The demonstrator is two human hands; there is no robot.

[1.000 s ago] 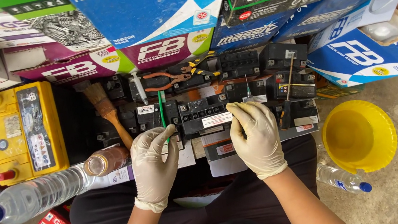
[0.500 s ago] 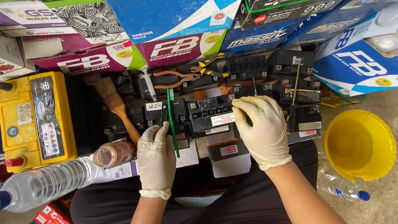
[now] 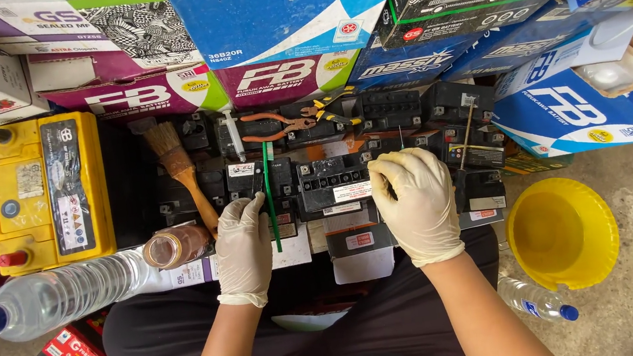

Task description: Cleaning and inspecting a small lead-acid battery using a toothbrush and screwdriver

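Battery cleaning, gloved hands.
Your left hand pinches the green toothbrush; right hand clasps the small black battery; keep it steady.

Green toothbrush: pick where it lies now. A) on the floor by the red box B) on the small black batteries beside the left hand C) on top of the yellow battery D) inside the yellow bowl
B: the green toothbrush lies lengthwise across the small black batteries, right beside the gloved left hand, far from the yellow bowl and the yellow battery.
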